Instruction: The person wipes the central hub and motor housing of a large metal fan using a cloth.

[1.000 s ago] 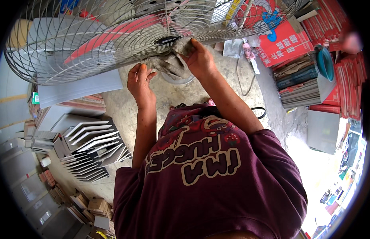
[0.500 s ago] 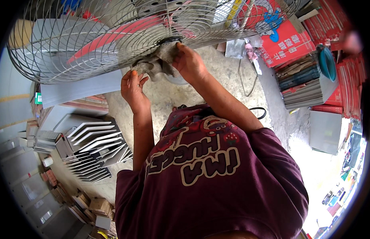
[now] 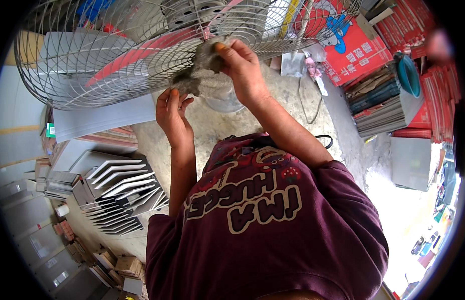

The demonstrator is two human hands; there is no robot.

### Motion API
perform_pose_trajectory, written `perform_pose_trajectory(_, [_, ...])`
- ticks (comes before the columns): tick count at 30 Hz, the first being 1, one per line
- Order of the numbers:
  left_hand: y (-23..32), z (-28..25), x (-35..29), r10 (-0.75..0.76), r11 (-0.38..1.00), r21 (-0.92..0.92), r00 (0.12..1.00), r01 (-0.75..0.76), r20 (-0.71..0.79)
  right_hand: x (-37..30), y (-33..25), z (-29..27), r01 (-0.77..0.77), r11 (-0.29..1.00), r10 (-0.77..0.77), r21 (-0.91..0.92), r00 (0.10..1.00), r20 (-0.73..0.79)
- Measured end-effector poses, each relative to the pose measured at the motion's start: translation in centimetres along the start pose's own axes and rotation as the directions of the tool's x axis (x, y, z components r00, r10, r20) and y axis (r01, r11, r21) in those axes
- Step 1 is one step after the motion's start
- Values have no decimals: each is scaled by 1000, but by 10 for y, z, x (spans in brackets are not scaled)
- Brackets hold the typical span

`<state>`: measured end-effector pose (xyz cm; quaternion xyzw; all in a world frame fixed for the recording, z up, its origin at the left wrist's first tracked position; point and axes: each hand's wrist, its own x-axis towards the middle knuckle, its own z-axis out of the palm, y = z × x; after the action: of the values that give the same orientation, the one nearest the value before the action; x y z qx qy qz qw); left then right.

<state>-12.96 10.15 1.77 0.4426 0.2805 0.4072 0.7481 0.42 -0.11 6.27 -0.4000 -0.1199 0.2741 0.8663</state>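
Observation:
A large fan with a round wire guard (image 3: 47, 75) and red blades (image 3: 127, 59) fills the top of the view. Before the guard's lower middle, a dirty grey cloth (image 3: 208, 80) is stretched between my hands. My left hand (image 3: 173, 117) pinches its lower left corner between thumb and fingers. The upper right part of the cloth is gripped by my right hand (image 3: 245, 67), close against the wires and the fan's hub, which the cloth covers. Whether the cloth presses on the wires I cannot tell.
At the left, a rack of white-edged panels (image 3: 117, 182) stands on the concrete floor (image 3: 155, 145). Cardboard boxes (image 3: 128, 265) lie at the lower left. Stacked red cartons (image 3: 355, 55), a teal basin (image 3: 408, 75) and a grey board (image 3: 410, 162) are on the right.
My right hand has risen slightly with its end of the cloth. More of the cloth now hangs spread between my hands. The fan guard appears shifted a little in view.

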Motion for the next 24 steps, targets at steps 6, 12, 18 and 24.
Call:
perform_pose_trajectory(6, [8,-3,-3,29,999,-19,1000,-28,6,6,12,15,16,993,-5,-116,995,95])
perform_pose_trajectory(12, [7,-2,-6,16,1000,-13,1000,-16,-13,4,1,-12,39,998,-39,49,999,-7])
perform_pose_trajectory(18, [0,6,-9,-3,1000,7,999,2,48,8,-1,-55,65,993,-48,102,986,-161])
perform_pose_trajectory(24, [-1,8,-15,-22,1000,-4,996,22,89,0,-7,-25,113,994,-114,-12,989,-95])
